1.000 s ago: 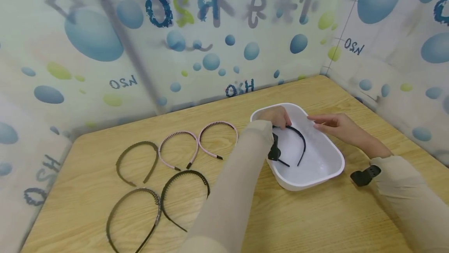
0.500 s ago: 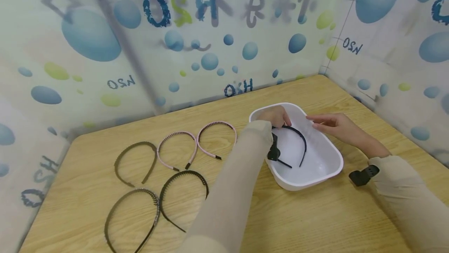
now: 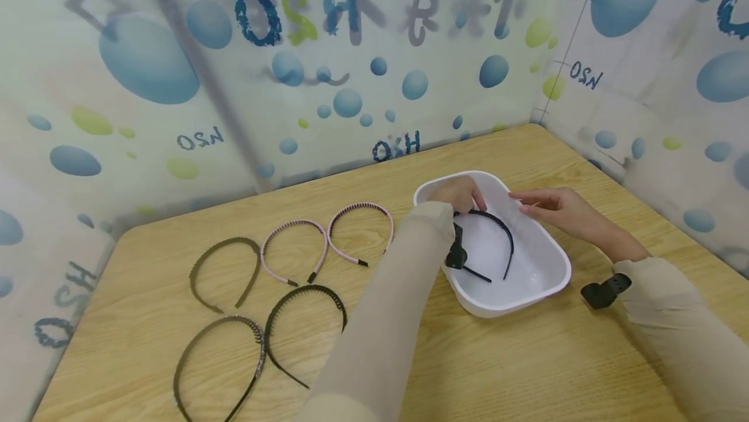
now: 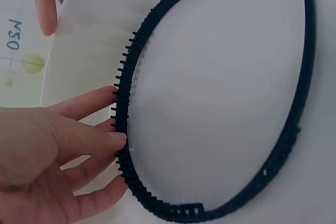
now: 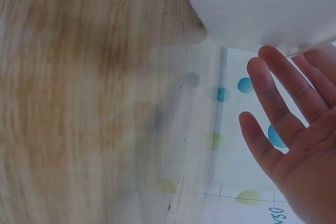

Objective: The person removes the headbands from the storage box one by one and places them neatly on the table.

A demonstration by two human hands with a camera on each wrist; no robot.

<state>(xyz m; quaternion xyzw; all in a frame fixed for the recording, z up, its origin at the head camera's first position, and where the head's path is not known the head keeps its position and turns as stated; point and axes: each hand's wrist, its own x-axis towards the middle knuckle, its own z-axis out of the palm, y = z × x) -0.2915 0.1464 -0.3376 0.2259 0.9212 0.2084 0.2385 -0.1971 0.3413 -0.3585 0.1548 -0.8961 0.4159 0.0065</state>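
Observation:
Inside a white plastic basin (image 3: 535, 263), my left hand (image 3: 459, 194) pinches a black toothed headband (image 3: 508, 240) at its curved top. The left wrist view has the thumb and fingers of that left hand (image 4: 68, 156) on the comb-toothed part of the headband (image 4: 302, 93). Both tips of the band point toward the basin's near side. My right hand (image 3: 552, 209) is at the basin's right rim, fingers extended. From beneath, the right wrist view catches the right hand's spread fingers (image 5: 283, 87) by the basin's outer wall (image 5: 252, 9).
On the wooden table (image 3: 503, 363), left of the basin, lie two pink headbands (image 3: 325, 250), a brown headband (image 3: 196, 279), a dark headband with a glittery part (image 3: 178, 370) and a black toothed headband (image 3: 275, 318). Patterned sheets (image 3: 345, 64) stand behind the table.
The headband's tips have swung slightly to the right inside the basin. Both hands stay nearly where they were, and the head view has shifted a little.

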